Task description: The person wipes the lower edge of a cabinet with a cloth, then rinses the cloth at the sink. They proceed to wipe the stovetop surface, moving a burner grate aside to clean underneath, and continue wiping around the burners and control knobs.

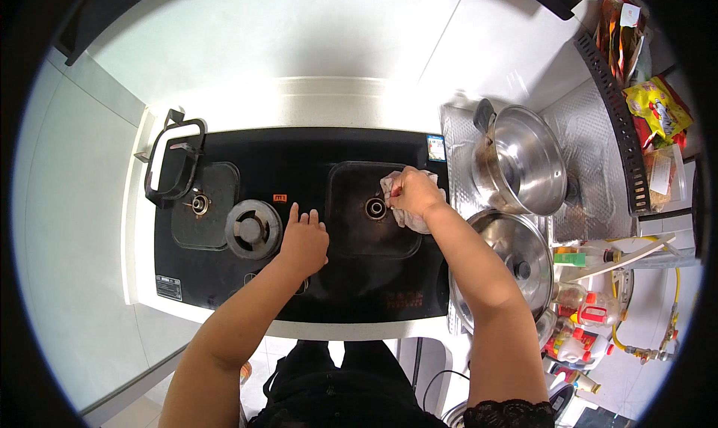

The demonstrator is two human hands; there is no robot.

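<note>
A black glass gas stove lies below me on a white counter. My right hand is closed around a crumpled white cloth and presses it onto the right burner tray, just right of the burner hole. My left hand rests flat on the stove's middle with fingers spread, holding nothing. A loose round burner cap sits just left of that hand. The left burner is bare.
A black pan support leans at the stove's far-left corner. On the right stand a steel pot, a steel lid, several bottles and a rack with snack bags. White tiled wall behind.
</note>
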